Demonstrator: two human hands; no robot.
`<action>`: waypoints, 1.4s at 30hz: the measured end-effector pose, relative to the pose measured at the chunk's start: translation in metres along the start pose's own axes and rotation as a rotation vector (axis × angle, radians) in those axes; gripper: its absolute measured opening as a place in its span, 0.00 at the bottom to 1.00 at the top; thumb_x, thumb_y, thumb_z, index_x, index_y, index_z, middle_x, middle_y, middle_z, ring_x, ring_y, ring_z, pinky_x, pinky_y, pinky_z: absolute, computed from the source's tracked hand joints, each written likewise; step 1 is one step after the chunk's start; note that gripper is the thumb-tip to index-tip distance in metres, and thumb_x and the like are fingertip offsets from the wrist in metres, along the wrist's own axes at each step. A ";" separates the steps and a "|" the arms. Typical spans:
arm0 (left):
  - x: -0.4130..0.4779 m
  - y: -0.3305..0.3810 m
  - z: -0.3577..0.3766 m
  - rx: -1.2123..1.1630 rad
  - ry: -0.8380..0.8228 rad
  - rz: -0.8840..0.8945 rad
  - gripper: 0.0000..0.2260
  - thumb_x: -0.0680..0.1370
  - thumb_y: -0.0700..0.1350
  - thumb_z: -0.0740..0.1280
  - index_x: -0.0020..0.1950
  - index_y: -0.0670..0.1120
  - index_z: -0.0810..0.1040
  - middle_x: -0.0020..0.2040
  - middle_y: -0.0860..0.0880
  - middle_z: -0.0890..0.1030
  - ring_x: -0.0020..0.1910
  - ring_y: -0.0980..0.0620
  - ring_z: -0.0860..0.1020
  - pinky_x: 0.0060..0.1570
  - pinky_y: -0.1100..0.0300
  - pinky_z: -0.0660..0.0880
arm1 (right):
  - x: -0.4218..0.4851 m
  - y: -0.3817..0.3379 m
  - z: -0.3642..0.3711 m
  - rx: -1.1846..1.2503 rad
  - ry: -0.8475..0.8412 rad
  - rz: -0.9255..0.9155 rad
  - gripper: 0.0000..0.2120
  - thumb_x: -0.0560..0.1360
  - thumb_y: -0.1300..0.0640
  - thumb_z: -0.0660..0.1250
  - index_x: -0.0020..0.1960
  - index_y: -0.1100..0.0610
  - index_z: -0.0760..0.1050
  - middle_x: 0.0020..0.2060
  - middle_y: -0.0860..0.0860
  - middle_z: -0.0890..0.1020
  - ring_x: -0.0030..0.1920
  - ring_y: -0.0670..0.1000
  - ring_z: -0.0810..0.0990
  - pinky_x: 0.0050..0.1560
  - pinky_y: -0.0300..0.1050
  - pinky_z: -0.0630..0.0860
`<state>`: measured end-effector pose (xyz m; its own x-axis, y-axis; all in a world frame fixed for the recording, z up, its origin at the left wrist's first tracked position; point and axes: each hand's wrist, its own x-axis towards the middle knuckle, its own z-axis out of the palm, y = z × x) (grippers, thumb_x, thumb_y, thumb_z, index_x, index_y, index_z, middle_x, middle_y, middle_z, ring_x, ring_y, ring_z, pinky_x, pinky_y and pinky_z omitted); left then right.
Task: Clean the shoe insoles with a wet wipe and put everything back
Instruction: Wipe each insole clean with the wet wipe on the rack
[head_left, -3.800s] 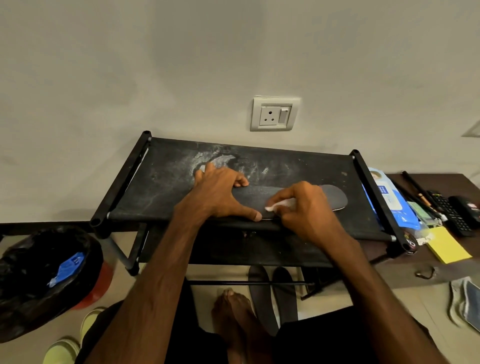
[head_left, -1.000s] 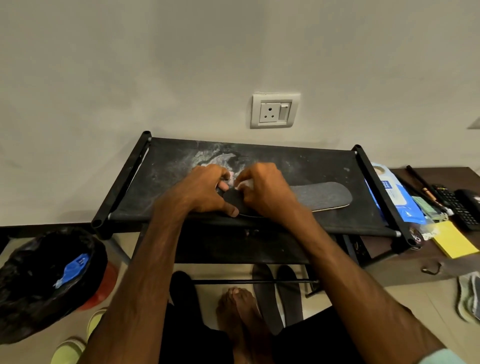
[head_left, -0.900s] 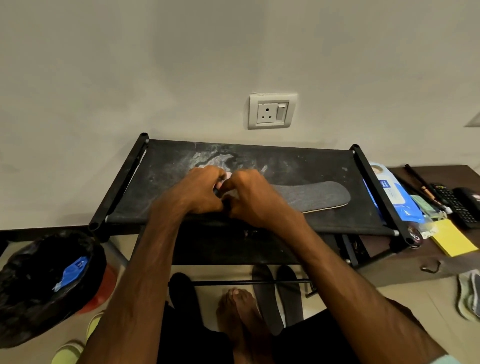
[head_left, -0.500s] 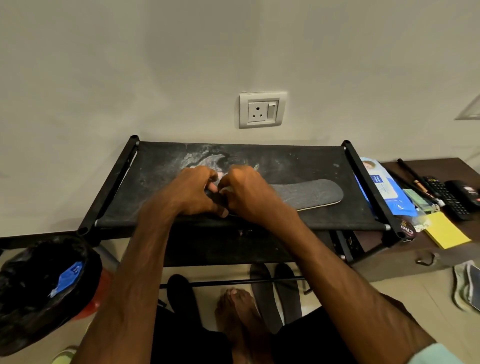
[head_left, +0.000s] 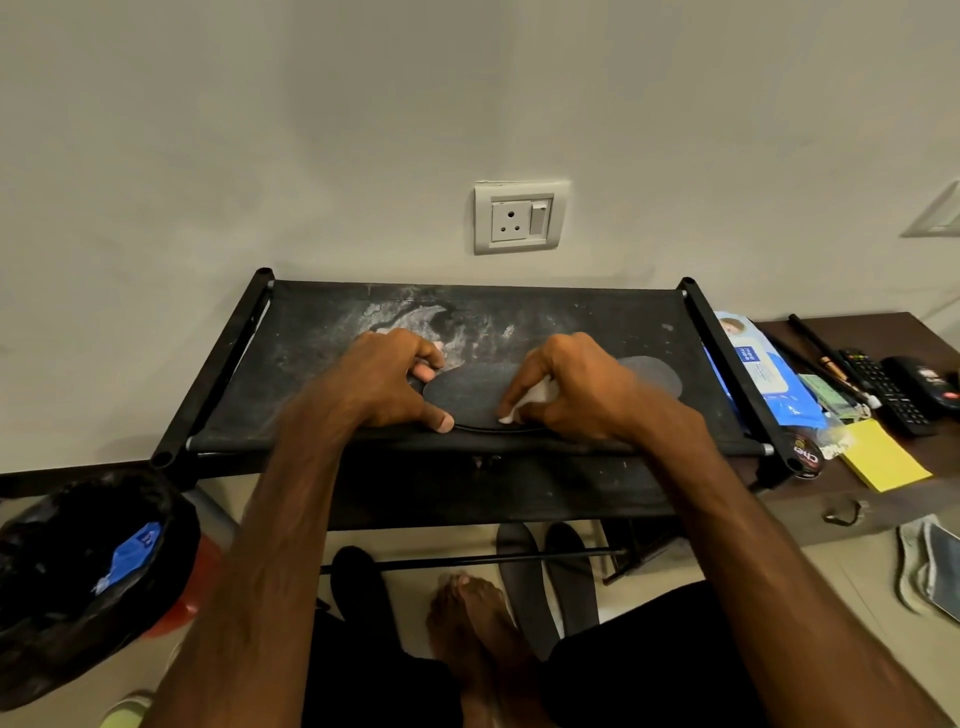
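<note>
- We have the dark insole (head_left: 478, 397) lying flat and lengthwise on the dusty black rack shelf (head_left: 597, 322), close to its near edge, straight ahead at our 12 o'clock.
- Our left hand (head_left: 384, 379) clamps the insole's 9 o'clock end. The fingers are curled down at its far side and the thumb stretches along its near edge, so that end sits pinched between them.
- Our right hand (head_left: 571, 389) covers the middle of the insole. Its fingers are bunched tight round a crumpled white wet wipe (head_left: 530, 402).
- The wipe pokes out under the fingertips and presses against the insole's surface.
- The insole's 3 o'clock end shows bare beyond our right knuckles.
- A blue wipes pack (head_left: 763, 374) leans just outside the shelf's side rail, at 3 o'clock from the insole.
- Two more insoles (head_left: 524, 571) lie side by side on the floor under the rack, at 6 o'clock from the shelf, beside our bare foot.
- A bin with a black liner (head_left: 78, 571) stands on the floor at our 8 o'clock, well apart from the rack.
</note>
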<state>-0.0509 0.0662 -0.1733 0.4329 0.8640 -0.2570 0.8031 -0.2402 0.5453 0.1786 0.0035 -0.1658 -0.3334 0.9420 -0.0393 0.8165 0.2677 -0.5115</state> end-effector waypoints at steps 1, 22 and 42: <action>0.000 0.001 0.000 0.004 0.000 0.002 0.36 0.64 0.51 0.83 0.69 0.50 0.76 0.56 0.54 0.80 0.55 0.56 0.78 0.49 0.65 0.70 | -0.003 0.000 0.000 -0.004 0.014 0.006 0.11 0.74 0.63 0.75 0.49 0.47 0.88 0.50 0.44 0.87 0.51 0.40 0.82 0.49 0.27 0.74; -0.005 0.013 0.001 0.230 0.061 0.009 0.34 0.66 0.57 0.81 0.70 0.57 0.74 0.68 0.52 0.76 0.71 0.44 0.64 0.71 0.44 0.62 | -0.036 0.059 -0.023 -0.017 0.449 0.556 0.17 0.76 0.63 0.70 0.64 0.55 0.83 0.61 0.57 0.84 0.62 0.58 0.81 0.65 0.45 0.74; -0.015 0.019 0.001 -0.371 0.333 0.141 0.23 0.71 0.43 0.79 0.64 0.48 0.75 0.58 0.51 0.78 0.53 0.54 0.78 0.45 0.67 0.73 | -0.028 0.024 -0.034 -0.011 0.432 0.473 0.10 0.79 0.60 0.71 0.59 0.56 0.84 0.57 0.57 0.84 0.58 0.54 0.80 0.53 0.40 0.70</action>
<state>-0.0421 0.0485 -0.1598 0.3241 0.9431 0.0741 0.5213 -0.2434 0.8179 0.2232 -0.0095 -0.1478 0.2822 0.9549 0.0927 0.8344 -0.1966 -0.5150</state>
